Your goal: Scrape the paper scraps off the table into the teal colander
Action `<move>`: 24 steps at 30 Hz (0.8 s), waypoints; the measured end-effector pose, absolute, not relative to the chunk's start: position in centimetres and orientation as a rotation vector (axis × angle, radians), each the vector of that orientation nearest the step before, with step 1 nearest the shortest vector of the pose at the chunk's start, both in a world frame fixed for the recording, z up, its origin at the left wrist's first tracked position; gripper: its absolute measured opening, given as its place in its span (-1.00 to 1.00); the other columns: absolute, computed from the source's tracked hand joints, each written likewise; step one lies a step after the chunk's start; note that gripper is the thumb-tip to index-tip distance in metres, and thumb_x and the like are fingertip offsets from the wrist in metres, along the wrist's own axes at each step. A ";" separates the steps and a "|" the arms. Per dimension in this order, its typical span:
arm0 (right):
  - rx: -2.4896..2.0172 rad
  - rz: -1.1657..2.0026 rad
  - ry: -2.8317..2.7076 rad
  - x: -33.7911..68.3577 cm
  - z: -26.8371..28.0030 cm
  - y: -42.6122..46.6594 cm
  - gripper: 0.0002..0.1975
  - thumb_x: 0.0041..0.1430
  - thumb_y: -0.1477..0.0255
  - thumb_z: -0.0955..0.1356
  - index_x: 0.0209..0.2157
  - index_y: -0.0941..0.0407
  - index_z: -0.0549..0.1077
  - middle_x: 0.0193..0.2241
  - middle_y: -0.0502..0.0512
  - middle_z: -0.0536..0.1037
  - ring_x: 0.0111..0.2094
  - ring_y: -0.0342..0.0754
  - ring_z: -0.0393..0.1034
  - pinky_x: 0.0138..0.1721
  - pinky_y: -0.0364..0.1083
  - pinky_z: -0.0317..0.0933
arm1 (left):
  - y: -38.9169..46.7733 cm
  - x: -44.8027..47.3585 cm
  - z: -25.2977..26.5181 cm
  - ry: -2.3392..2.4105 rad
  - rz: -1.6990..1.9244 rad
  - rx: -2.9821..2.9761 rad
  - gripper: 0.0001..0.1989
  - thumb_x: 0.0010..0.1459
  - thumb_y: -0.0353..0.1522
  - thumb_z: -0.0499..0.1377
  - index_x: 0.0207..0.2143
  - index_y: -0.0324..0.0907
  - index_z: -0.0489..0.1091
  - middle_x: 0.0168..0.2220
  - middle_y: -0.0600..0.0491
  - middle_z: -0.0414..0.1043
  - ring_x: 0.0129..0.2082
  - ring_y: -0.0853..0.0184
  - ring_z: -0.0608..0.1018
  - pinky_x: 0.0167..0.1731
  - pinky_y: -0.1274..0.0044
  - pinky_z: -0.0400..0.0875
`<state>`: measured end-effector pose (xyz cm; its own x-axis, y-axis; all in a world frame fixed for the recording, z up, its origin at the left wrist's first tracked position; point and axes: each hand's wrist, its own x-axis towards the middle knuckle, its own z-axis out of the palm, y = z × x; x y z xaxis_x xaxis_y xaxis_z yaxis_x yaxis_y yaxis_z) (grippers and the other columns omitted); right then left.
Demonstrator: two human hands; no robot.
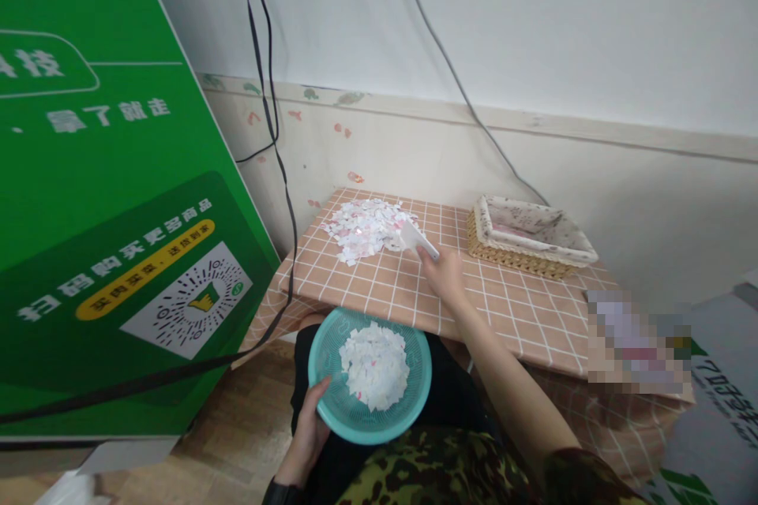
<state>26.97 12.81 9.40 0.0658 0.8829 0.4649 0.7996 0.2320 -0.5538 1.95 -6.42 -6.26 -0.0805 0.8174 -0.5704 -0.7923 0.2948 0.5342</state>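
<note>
A teal plastic colander [419, 387] rests on my lap, with a heap of small white paper scraps [374, 367] in it. My left hand [313, 418] grips the colander's left rim, the thumb over the edge. Above the table my right hand [443, 276] is closed round a flat white scraper [418, 241]. The scraper's broad end touches or nearly touches the right side of a loose pile of paper scraps [367, 229]. This pile is mostly white with some pink pieces and lies on the brown checked tablecloth [367, 284].
A wicker basket [521, 256] with a patterned cloth lining stands at the back right of the table. Black cables [285, 173] hang on the left, before a green printed panel [178, 150]. A grey cable [450, 63] runs down the wall. The table's right corner is pixelated.
</note>
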 end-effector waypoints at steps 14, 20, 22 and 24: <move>-1.511 0.256 -1.710 27.9 9.0 13.3 -0.57 0.15 0.13 0.25 -0.56 0.19 0.44 -0.69 0.03 0.36 -0.64 -0.13 0.17 -0.59 -0.16 -0.11 | -6.6 1.9 -6.6 0.911 1.326 0.015 -0.61 0.04 -0.37 0.24 -0.05 -0.31 0.45 -0.11 -0.12 0.55 0.02 0.05 0.47 0.08 0.24 0.29; -1.569 0.252 -1.630 28.2 9.1 13.7 -0.54 0.12 0.11 0.25 -0.59 0.20 0.41 -0.70 0.05 0.35 -0.64 -0.12 0.19 -0.60 -0.15 -0.09 | -6.6 1.9 -6.4 0.934 1.338 0.042 -0.57 0.02 -0.37 0.24 -0.02 -0.30 0.43 -0.11 -0.12 0.55 0.02 0.04 0.47 0.06 0.25 0.31; -1.541 0.298 -1.714 28.0 9.2 13.9 -0.56 0.12 0.12 0.25 -0.59 0.19 0.42 -0.70 0.04 0.35 -0.64 -0.13 0.19 -0.60 -0.15 -0.09 | -6.5 2.0 -6.3 0.953 1.339 0.062 -0.55 0.01 -0.35 0.25 -0.01 -0.30 0.42 -0.11 -0.11 0.55 0.01 0.05 0.48 0.06 0.26 0.32; -1.500 0.361 -1.746 27.8 9.4 14.1 -0.56 0.11 0.11 0.26 -0.60 0.19 0.40 -0.71 0.03 0.34 -0.65 -0.14 0.17 -0.61 -0.16 -0.09 | -6.5 2.0 -6.1 0.970 1.337 0.069 -0.52 -0.01 -0.35 0.26 0.00 -0.30 0.42 -0.12 -0.11 0.56 0.01 0.05 0.48 0.06 0.28 0.32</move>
